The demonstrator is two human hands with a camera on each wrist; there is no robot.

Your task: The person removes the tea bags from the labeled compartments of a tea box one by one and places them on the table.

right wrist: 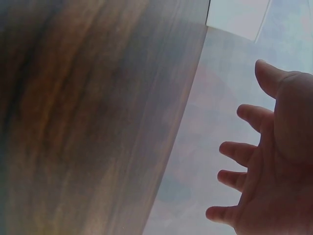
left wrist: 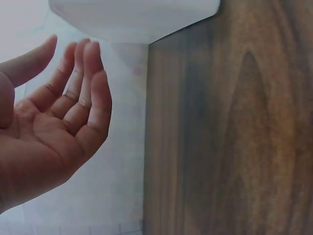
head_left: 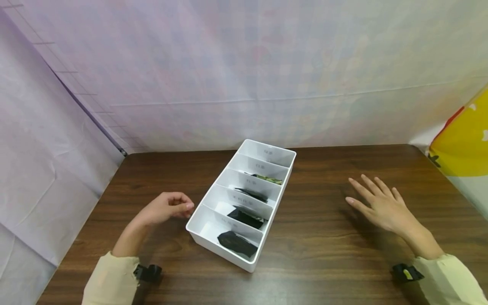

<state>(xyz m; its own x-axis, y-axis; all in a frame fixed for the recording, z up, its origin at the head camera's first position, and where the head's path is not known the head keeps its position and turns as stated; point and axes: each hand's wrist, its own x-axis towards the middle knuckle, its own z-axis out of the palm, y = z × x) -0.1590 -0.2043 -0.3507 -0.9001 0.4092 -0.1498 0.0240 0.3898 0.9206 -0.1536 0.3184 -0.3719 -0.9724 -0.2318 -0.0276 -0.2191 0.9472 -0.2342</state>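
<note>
A long white divided box (head_left: 223,255) stands at an angle on the dark wooden table. Black flat pieces lie in its nearer compartments, among them a crumpled black one (head_left: 237,243) in the nearest. Farther back, a green-patterned piece (head_left: 268,179) lies in another compartment; the farthest one shows nothing in it. Just left of the box is my left hand (head_left: 167,207), fingers loosely bent and holding nothing; the left wrist view shows a gap between the fingertips and the box. Well to the right, my right hand (head_left: 383,207) hovers over the table with fingers spread, touching nothing.
Pale patterned cloth (head_left: 267,76) hangs behind the wooden table (head_left: 320,254), and white cloth (head_left: 45,161) hangs along the left side. A yellow printed cloth (head_left: 463,140) is at the far right. Faint labels mark the box's dividers.
</note>
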